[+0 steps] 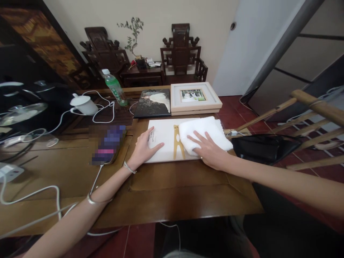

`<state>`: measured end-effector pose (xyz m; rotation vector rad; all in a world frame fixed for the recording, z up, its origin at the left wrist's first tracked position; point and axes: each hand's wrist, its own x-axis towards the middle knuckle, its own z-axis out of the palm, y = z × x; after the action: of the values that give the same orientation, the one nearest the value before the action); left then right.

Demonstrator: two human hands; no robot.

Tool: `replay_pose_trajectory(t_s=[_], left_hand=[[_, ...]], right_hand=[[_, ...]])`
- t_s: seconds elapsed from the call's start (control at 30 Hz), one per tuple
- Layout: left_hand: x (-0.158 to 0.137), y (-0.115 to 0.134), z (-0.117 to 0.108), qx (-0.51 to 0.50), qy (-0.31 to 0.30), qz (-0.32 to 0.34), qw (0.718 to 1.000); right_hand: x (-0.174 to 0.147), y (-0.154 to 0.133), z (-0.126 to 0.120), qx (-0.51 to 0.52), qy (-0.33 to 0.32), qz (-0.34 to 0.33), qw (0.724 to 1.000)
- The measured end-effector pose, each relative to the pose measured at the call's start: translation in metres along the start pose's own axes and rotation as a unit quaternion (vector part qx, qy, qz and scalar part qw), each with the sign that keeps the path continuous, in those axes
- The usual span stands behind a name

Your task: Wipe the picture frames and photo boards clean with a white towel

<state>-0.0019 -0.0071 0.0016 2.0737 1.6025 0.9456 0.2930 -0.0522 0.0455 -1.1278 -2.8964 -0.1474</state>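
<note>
Resting well apart, the two bare hands have spread fingers, and neither seems clamped on anything: the left hand (142, 150) lies over the left end of a flat white rectangular panel (165, 125) bearing a golden animal figure (175, 143), while the right hand (211, 152) sits on a folded, fluffy white cloth (206, 128) that covers the panel's right end. The panel lies on a glossy brown wooden table (166, 200), near its right side. Behind it stand a dark picture panel (143, 105) with a pale gown and a stack of pale wooden photo frames (174, 94). To the left lie a phone (109, 143) with a pixelated screen and, farther back, a green-labelled plastic bottle (115, 87) and a lidded white ceramic cup (85, 105).

A hard push rightward could slide the panel toward the table's side if the left hand bore too lightly; the left forearm, over the phone's white cable (95, 182), might snag it.

Small dark lettering beside the left fingers is too tiny to read, and the bottle's pale characters are too blurred to make out
</note>
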Motion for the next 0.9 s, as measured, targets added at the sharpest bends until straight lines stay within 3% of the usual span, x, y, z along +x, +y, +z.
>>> replay_pose_trajectory(t_s=[0.27,0.4,0.53,0.6,0.67,0.77,0.9], left_hand=[[-0.004,-0.004,0.007,0.102,-0.024,0.009,0.994],[-0.006,-0.001,0.007,0.133,-0.003,0.094,0.987],[-0.005,-0.002,0.007,0.122,-0.017,0.137,0.983],[-0.005,-0.003,0.007,0.125,-0.026,0.127,0.984],[-0.005,-0.003,0.008,0.128,-0.031,0.117,0.984],[-0.004,-0.003,0.009,0.127,-0.032,0.109,0.985],[-0.004,-0.001,0.008,0.132,-0.037,0.101,0.985]], right_hand=[[0.003,0.003,-0.004,0.02,-0.033,-0.017,0.999],[0.01,0.013,-0.017,0.064,-0.045,-0.014,0.997],[0.016,0.031,-0.04,0.168,0.027,0.09,0.981],[0.014,0.041,-0.054,0.244,0.112,0.171,0.948],[0.01,0.049,-0.064,0.323,0.214,0.232,0.892],[0.002,0.054,-0.074,0.403,0.33,0.267,0.811],[-0.001,0.052,-0.077,0.428,0.376,0.278,0.773]])
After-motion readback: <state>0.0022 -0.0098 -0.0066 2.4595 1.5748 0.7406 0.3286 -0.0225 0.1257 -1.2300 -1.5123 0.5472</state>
